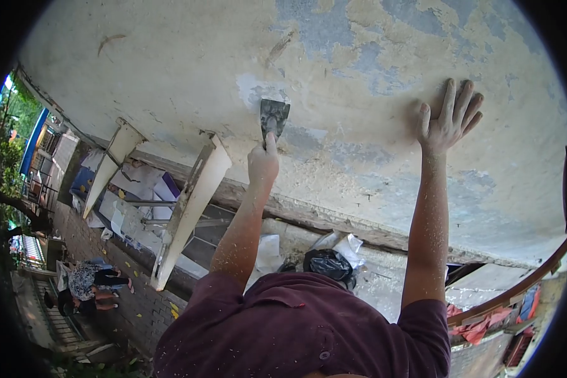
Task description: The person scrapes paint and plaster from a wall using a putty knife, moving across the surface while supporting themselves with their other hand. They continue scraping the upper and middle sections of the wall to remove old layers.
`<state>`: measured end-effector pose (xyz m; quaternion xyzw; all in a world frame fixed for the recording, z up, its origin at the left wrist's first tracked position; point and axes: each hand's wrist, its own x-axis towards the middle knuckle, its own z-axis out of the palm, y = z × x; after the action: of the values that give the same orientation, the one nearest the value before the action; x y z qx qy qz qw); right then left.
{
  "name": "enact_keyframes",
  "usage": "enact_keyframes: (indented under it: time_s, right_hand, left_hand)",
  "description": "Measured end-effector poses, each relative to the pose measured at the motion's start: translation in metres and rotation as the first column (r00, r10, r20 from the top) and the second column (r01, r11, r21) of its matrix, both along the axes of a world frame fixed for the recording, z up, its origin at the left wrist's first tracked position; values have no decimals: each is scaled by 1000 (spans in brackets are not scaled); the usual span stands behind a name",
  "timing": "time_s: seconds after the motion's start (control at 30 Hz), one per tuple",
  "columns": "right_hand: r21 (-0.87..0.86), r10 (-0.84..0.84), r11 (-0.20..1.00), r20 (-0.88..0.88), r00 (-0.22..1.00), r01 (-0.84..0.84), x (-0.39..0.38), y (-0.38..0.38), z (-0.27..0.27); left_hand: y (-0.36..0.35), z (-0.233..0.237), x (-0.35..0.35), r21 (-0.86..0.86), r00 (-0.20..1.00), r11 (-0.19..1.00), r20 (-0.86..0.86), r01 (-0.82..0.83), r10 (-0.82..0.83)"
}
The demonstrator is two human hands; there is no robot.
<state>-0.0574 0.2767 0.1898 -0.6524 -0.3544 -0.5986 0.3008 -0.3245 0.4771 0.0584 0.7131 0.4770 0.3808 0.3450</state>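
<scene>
My left hand point(263, 165) is wrapped round the handle of a scraper point(274, 115), its index finger stretched along the blade's base. The scraper's wide, smeared blade meets the wall point(334, 183) at the lower edge of a pale scraped patch. Blue-grey areas show where the wall's cream paint has flaked off. To the right, my right hand point(447, 126) lies against the wall with its fingers spread, holding nothing. Pale dust and flakes cover both forearms.
Two pale brackets point(192, 211) jut out below the wall at left. A black plastic bag point(329, 264) and white scraps lie on the ledge beneath. Several people sit at the lower left beside a paved path point(135, 302). Red cloth point(482, 326) lies at the lower right.
</scene>
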Motion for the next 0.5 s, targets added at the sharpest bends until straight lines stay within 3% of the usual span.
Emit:
enact_keyframes:
  time_s: [0.03, 0.17, 0.27, 0.33, 0.5]
  right_hand:
    - [0, 3, 1000, 5, 1000, -3, 0, -2, 1]
    - [21, 25, 999, 1, 1000, -25, -2, 4, 2]
    - [59, 45, 997, 14, 999, -46, -3, 4, 0]
    - [32, 46, 998, -13, 999, -45, -2, 1, 0]
    - [24, 46, 999, -14, 999, -46, 2, -2, 0]
  left_hand:
    - [-2, -3, 0, -102, 999, 995, -30, 8, -11]
    - [-2, 3, -13, -147, 998, 989, -41, 30, -36]
    - [-5, 2, -5, -93, 998, 995, -46, 39, -44]
    - [-5, -7, 5, -24, 993, 999, 115, 28, -25]
    - [-1, -4, 0, -40, 998, 999, 68, 4, -2]
